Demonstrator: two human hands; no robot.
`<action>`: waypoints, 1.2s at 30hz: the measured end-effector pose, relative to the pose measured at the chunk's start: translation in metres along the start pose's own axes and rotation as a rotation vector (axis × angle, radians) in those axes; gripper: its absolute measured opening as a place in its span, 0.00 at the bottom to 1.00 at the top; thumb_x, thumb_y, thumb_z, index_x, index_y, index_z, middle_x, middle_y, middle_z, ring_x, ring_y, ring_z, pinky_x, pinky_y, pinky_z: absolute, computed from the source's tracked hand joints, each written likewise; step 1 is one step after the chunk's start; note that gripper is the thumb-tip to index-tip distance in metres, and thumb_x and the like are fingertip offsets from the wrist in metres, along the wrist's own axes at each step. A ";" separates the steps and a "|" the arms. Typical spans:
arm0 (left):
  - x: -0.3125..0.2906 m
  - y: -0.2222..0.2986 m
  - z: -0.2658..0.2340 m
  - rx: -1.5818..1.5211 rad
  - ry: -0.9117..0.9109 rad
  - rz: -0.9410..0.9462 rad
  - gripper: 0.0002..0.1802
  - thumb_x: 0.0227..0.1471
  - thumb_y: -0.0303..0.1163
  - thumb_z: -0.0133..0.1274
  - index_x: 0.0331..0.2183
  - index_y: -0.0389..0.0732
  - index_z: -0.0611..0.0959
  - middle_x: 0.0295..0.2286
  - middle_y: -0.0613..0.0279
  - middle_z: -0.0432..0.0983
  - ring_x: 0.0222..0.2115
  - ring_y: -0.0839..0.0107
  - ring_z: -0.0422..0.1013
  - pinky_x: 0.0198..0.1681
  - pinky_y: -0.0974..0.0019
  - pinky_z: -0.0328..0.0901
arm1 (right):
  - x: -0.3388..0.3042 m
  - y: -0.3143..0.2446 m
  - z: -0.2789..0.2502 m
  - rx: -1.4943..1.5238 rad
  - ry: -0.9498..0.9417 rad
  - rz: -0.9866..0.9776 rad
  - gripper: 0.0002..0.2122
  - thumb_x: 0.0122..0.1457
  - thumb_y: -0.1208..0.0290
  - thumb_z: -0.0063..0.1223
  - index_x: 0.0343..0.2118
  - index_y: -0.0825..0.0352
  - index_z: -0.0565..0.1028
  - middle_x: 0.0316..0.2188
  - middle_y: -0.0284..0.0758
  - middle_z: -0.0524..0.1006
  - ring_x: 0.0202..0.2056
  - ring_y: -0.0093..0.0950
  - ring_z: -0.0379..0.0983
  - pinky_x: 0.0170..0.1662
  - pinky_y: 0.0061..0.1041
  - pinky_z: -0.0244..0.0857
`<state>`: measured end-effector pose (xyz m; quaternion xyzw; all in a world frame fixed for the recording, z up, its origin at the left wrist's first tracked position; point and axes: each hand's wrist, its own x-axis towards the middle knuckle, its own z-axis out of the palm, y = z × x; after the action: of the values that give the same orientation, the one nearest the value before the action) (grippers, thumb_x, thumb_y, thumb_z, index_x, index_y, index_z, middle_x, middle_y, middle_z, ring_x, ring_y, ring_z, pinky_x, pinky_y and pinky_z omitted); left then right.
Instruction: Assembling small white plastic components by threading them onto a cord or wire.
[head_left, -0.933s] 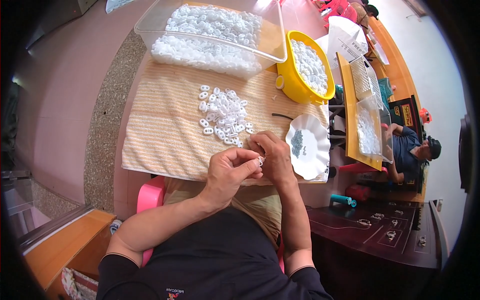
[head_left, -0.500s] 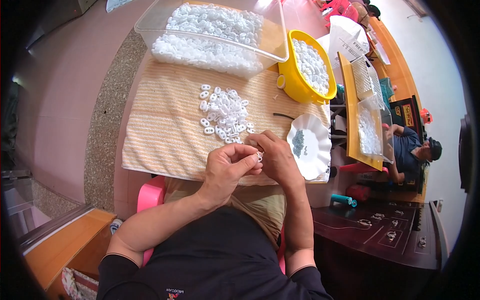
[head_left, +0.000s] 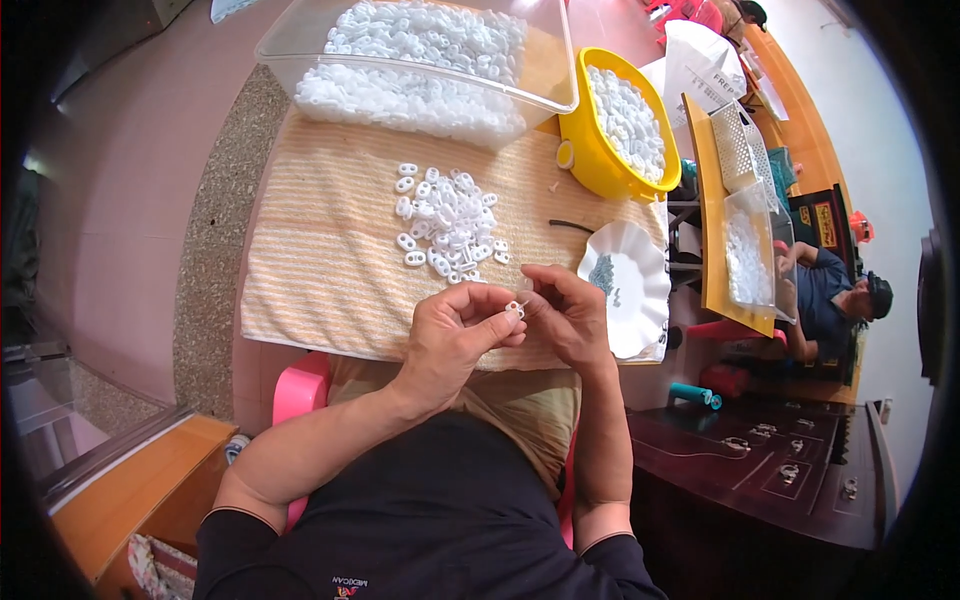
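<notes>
My left hand point(head_left: 460, 325) pinches a small white two-holed plastic piece point(head_left: 514, 309) between thumb and fingertips. Close against it on the right, my right hand point(head_left: 568, 315) has its thumb and index finger drawn together at the piece; what they hold, if anything, is too small to make out. Just beyond both hands, a loose pile of similar white two-holed pieces point(head_left: 450, 222) lies on the striped towel point(head_left: 320, 250). To the right of my right hand sits a white plate with a wavy rim point(head_left: 640, 300), holding a cluster of tiny grey-green parts point(head_left: 602, 272).
A clear plastic bin point(head_left: 420, 75) full of white pieces stands at the far side, beside a yellow tub point(head_left: 585, 165) of more. A thin black stick point(head_left: 571, 224) lies above the plate. Farther right, another person point(head_left: 830, 295) sits at a bench with a clear box point(head_left: 748, 255).
My right hand has shifted slightly right and its fingers have lifted, so the white piece shows more. My left hand keeps its pinch. The view has tilted slightly.
</notes>
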<state>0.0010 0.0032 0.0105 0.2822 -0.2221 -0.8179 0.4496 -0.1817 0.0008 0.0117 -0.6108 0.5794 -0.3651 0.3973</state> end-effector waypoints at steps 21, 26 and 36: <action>0.003 0.006 -0.003 -0.043 0.039 -0.098 0.09 0.51 0.22 0.54 0.37 0.34 0.77 0.31 0.58 0.78 0.29 0.73 0.75 0.37 0.70 0.71 | -0.005 0.004 -0.008 0.271 -0.060 0.132 0.14 0.55 0.85 0.52 0.45 0.74 0.73 0.30 0.32 0.76 0.32 0.18 0.73 0.35 0.16 0.67; 0.004 0.007 -0.003 -0.021 0.042 -0.115 0.09 0.51 0.22 0.55 0.37 0.34 0.78 0.31 0.58 0.78 0.29 0.74 0.74 0.36 0.71 0.71 | -0.006 0.005 -0.009 0.359 -0.075 0.132 0.14 0.55 0.85 0.51 0.45 0.74 0.73 0.31 0.34 0.77 0.32 0.21 0.74 0.36 0.17 0.68; 0.006 0.008 -0.003 -0.004 0.072 -0.150 0.10 0.51 0.23 0.55 0.37 0.32 0.78 0.31 0.57 0.78 0.29 0.75 0.74 0.36 0.72 0.71 | -0.006 0.004 -0.007 0.489 -0.105 0.189 0.14 0.54 0.82 0.55 0.45 0.76 0.72 0.33 0.38 0.77 0.34 0.25 0.76 0.39 0.21 0.71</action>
<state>0.0057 -0.0064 0.0116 0.3264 -0.1823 -0.8389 0.3956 -0.1899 0.0067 0.0109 -0.4581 0.5071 -0.4233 0.5948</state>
